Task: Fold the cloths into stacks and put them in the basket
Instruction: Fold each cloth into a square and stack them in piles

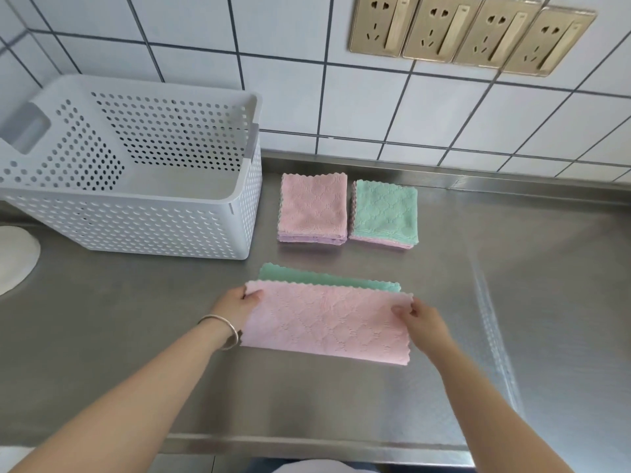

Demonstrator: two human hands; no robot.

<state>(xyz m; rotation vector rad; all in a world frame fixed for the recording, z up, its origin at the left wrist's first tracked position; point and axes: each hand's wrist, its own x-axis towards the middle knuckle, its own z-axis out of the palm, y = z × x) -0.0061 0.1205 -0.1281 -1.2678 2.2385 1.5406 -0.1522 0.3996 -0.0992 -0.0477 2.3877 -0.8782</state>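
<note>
Pink cloth (scalloped edge, diamond weave) pinched at far corners by left hand, right hand.

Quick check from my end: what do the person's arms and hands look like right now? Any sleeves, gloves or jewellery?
Both forearms are bare to the bottom edge of the frame: no sleeves show and no gloves. The left hand has a thin silver-coloured bangle loose around the wrist. The right hand and its wrist carry nothing that shows. No rings or watch can be made out on either hand.
</note>
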